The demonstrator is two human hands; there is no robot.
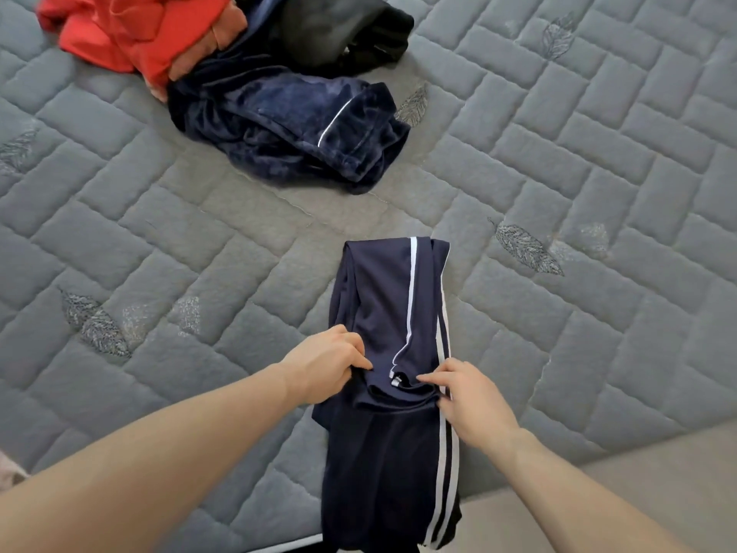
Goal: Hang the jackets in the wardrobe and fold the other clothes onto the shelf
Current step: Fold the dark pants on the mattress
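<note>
Where both hands [327,363] [470,397] pinch navy trousers [383,297], lower legs seemingly cut off.

Smooth matt track pants [383,297]; plush velvety garment [287,129]; quilted mattress [598,153].

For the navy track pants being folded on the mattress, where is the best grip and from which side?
Judging by the pose, grip the track pants at the folded-over hem near the mattress edge, from the near side, one hand at each side edge. The left hand and right hand already pinch there; the long, narrow, limp strip would sag from a single point.
</note>
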